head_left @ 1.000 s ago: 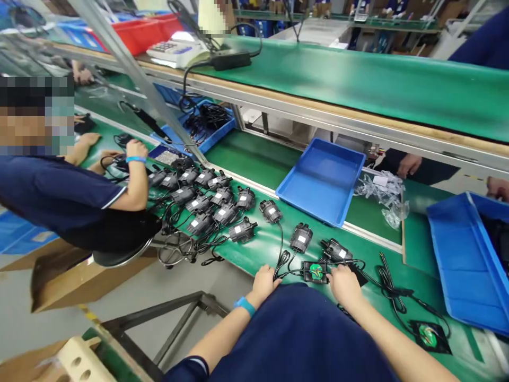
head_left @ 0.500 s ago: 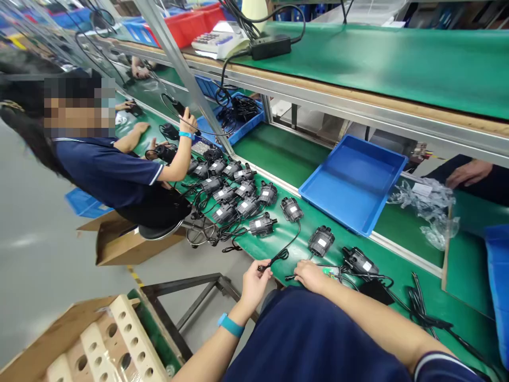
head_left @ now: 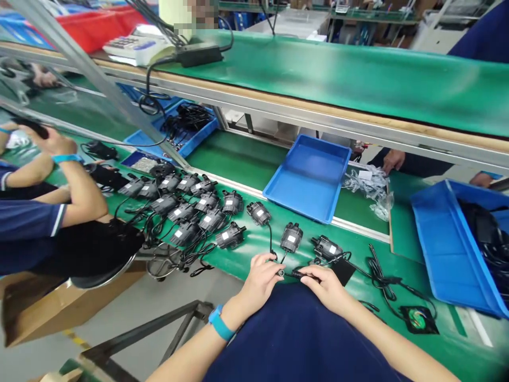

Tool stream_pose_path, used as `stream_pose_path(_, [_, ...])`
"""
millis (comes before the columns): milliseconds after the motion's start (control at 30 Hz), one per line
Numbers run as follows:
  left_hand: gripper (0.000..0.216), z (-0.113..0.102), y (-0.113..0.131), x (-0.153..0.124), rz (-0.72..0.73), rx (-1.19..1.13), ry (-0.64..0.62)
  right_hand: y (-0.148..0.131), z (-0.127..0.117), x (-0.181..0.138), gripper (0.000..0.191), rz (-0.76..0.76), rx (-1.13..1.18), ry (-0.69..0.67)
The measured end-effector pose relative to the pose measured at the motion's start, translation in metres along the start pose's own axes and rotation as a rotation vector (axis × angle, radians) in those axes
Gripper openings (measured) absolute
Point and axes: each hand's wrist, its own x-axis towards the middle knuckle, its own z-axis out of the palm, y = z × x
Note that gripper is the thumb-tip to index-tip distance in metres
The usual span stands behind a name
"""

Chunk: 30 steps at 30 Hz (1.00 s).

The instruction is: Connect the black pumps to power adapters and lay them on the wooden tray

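My left hand [head_left: 260, 280] is closed on a black cable connector [head_left: 281, 272], whose round open end points to the right. Facing it, a second black cable connector [head_left: 296, 274] is pinched in my right hand [head_left: 325, 285]; the two ends are close together, and I cannot tell whether they touch. Just beyond my hands stand small black pumps with white labels: one pump [head_left: 258, 213] has its cable running down to my left hand, another pump [head_left: 291, 239] is in front of me, and a third pump [head_left: 326, 248] lies to the right.
Several more pumps [head_left: 186, 232] with tangled cables crowd the left. Behind are a blue tray [head_left: 306, 183] and clear plastic bags [head_left: 368, 185]. A blue bin [head_left: 441, 249] of black parts, a cable bundle [head_left: 384, 278] and a small green-faced device [head_left: 417, 318] are right. A co-worker's arm [head_left: 79, 180] works at left.
My view has swung right. My right hand has lifted a connector off the bench and brought it up to the one in my left hand. The green-faced device now lies farther right.
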Motion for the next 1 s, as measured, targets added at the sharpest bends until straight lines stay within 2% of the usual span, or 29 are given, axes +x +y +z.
stream_pose_path(267, [0.020,0.005,0.001,0.009,0.028,-0.084,-0.088,-0.002,0.004,0.001,0.029,-0.019,-0.014,0.054])
stream_pose_path(333, [0.019,0.004,0.001,0.009,0.025,-0.090,-0.081,-0.004,0.004,0.004,0.031,-0.035,-0.030,0.020])
stream_pose_path(433, [0.018,0.002,0.001,0.008,0.012,-0.079,-0.072,-0.009,0.003,0.010,0.044,-0.031,-0.074,-0.114])
stream_pose_path(567, [0.017,-0.001,0.000,0.005,0.032,0.006,-0.093,-0.016,0.002,0.016,0.049,0.122,-0.035,-0.257])
stream_pose_path(700, [0.016,0.001,0.000,0.003,0.080,0.129,-0.082,-0.023,0.001,0.020,0.051,0.235,0.015,-0.323])
stream_pose_path(833, [0.022,0.004,0.004,0.005,0.102,0.247,-0.077,-0.025,0.000,0.023,0.051,0.339,0.044,-0.324])
stream_pose_path(1000, [0.028,0.008,0.007,0.009,0.143,0.342,-0.050,-0.019,0.002,0.022,0.049,0.428,0.072,-0.263])
